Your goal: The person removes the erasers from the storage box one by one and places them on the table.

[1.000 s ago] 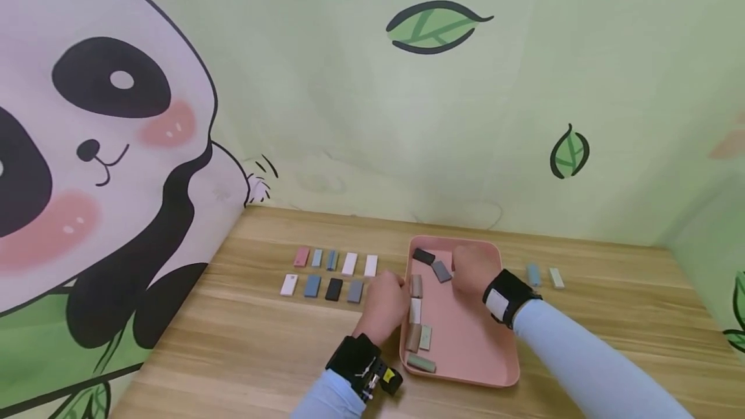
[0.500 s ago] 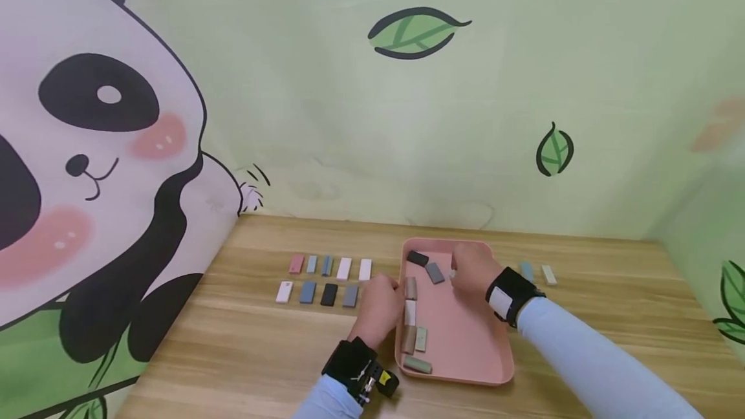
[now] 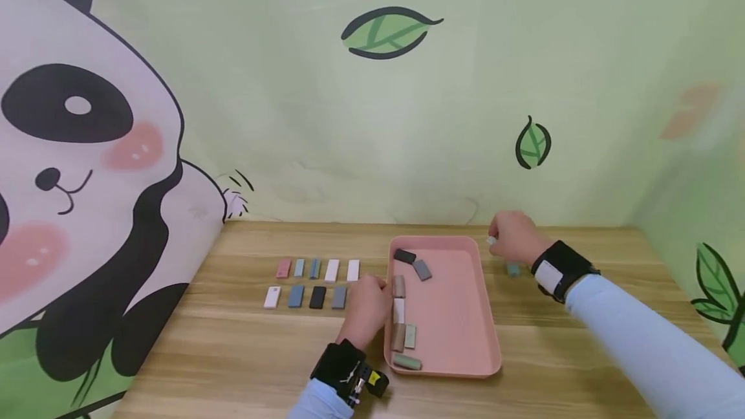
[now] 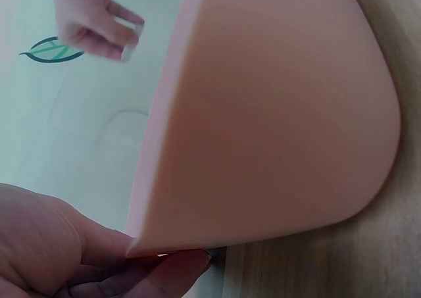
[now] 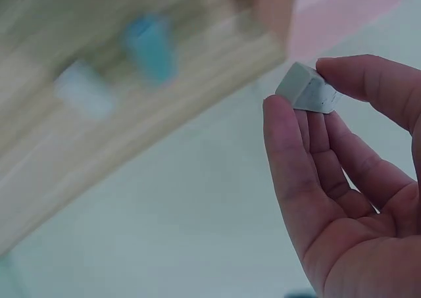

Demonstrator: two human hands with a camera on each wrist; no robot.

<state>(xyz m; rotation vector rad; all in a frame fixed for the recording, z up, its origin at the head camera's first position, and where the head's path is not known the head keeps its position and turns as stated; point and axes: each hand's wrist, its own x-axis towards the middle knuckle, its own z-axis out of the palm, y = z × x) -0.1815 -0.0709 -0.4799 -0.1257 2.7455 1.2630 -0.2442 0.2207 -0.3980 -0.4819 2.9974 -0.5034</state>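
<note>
The right hand (image 3: 515,238) hangs raised beyond the right side of the pink tray (image 3: 448,315), pinching a pale block (image 5: 306,87) between thumb and fingertips, the other fingers curled loosely beneath. That tip grip seems suited to so small a piece, since it leaves much of the surface uncovered.

The left hand (image 3: 367,309) pinches the tray's left rim, its fingers narrowed over the thin wall, presumably to steady it. Inside, a taupe block (image 3: 398,286), a white block (image 3: 398,310) and a brown block (image 3: 398,337) line the left wall, with a pale green block (image 3: 410,336) beside the last and a green block (image 3: 407,362) crosswise at the near corner. A black block (image 3: 404,256) and a grey block (image 3: 422,269) lie angled toward the far end.

Left of the tray, small pieces (image 3: 317,297) lie on the counter (image 3: 233,354) in two spaced rows, perhaps so each stays distinct (the left hand may hide more). To the right lie a blue piece (image 5: 151,48) and a whitish piece (image 5: 85,89), both blurred.

Bare tray floor runs from these blocks to the right rim, which any low path must clear. The wall (image 3: 407,147) rises at the counter's back edge, so forward room looks limited; how near the knuckles come is unclear. Wood extends rightward and toward the person.
</note>
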